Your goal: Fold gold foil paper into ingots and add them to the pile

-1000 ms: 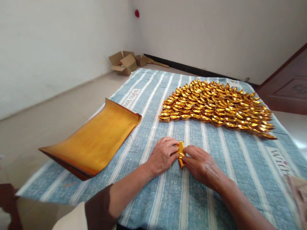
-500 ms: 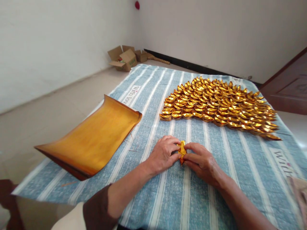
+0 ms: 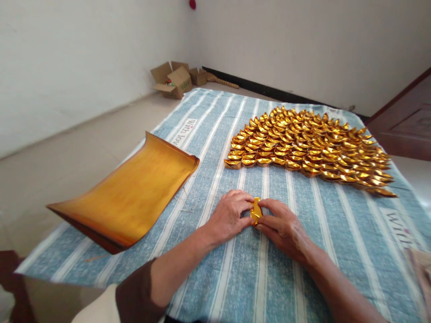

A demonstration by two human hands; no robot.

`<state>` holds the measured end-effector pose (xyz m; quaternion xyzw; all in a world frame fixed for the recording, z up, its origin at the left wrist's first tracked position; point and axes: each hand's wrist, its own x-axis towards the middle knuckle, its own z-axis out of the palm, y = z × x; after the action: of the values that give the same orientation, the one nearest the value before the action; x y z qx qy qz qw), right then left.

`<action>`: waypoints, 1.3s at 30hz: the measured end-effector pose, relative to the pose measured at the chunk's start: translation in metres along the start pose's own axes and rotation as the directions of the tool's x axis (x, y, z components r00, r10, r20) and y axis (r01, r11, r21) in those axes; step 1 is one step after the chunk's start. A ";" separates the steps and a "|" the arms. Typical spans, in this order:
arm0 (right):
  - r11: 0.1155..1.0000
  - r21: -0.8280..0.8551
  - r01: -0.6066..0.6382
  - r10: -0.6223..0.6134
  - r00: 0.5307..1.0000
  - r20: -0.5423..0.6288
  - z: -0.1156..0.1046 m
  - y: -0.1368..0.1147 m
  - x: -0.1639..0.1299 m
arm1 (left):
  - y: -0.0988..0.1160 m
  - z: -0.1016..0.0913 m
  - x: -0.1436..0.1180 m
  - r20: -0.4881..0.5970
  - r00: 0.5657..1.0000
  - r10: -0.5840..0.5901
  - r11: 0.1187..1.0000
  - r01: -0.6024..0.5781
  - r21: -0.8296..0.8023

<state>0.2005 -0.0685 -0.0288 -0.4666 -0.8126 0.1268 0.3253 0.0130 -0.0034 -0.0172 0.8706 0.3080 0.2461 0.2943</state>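
A small folded piece of gold foil paper (image 3: 256, 211) lies on the blue striped cloth (image 3: 235, 278), pinched from both sides. My left hand (image 3: 229, 216) grips its left edge with the fingertips, and my right hand (image 3: 282, 226) presses it from the right. Most of the piece is hidden between my fingers. Beyond my hands, several rows of finished gold paper ingots (image 3: 306, 150) cover the far right of the cloth.
A curled stack of gold foil sheets (image 3: 131, 195) rests on the cloth's left edge, partly overhanging. Open cardboard boxes (image 3: 172, 80) stand on the floor by the far wall. A brown door (image 3: 407, 119) is at the right.
The long gold strip has been folded down into a shorter, compact piece between my fingers. Both hands have drawn closer together around it.
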 end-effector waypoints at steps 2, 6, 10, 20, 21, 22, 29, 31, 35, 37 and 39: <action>0.999 0.021 -0.031 0.032 0.999 -0.030 0.003 -0.001 0.000 | -0.001 0.000 0.000 0.001 1.000 0.002 1.000 -0.002 -0.009; 0.995 0.052 -0.081 0.084 0.995 -0.059 0.008 -0.005 0.002 | -0.002 -0.001 -0.001 0.011 1.000 -0.009 1.000 0.010 -0.019; 0.991 0.085 -0.104 0.111 0.991 -0.080 0.008 -0.007 0.005 | -0.002 -0.002 0.000 0.026 1.000 -0.013 1.000 0.013 -0.024; 0.989 0.015 -0.147 0.148 0.981 -0.123 0.014 -0.004 0.002 | -0.002 -0.002 0.000 0.040 0.999 -0.015 1.000 0.014 0.017; 0.988 -0.005 -0.156 0.154 0.980 -0.122 0.015 -0.003 0.002 | -0.002 -0.002 0.000 0.039 0.999 -0.012 1.000 0.011 0.020; 0.986 -0.023 -0.163 0.160 0.980 -0.121 0.016 -0.002 0.002 | -0.002 -0.002 0.000 0.040 0.999 -0.010 1.000 0.009 0.023; 0.974 -0.068 -0.216 0.208 0.972 -0.107 0.018 -0.003 0.005 | -0.002 -0.004 0.000 0.064 0.998 0.000 1.000 -0.001 0.018; 0.969 -0.064 -0.238 0.230 0.968 -0.104 0.019 -0.004 0.005 | -0.002 -0.004 0.000 0.062 0.998 0.007 1.000 -0.008 0.016; 0.958 -0.057 -0.280 0.274 0.957 -0.099 0.019 -0.005 0.005 | -0.001 -0.005 -0.001 0.070 0.998 0.004 1.000 -0.006 0.018; 0.953 -0.054 -0.297 0.291 0.952 -0.100 0.019 -0.005 0.005 | 0.000 -0.006 0.000 0.074 0.997 0.000 1.000 -0.002 0.022; 0.950 -0.047 -0.309 0.303 0.947 -0.105 0.020 -0.005 0.005 | 0.001 -0.006 0.001 0.075 0.997 0.002 1.000 -0.004 0.024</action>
<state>0.1826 -0.0649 -0.0395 -0.6026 -0.7173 0.1275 0.3256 0.0103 -0.0017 -0.0119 0.8832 0.2982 0.2101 0.2949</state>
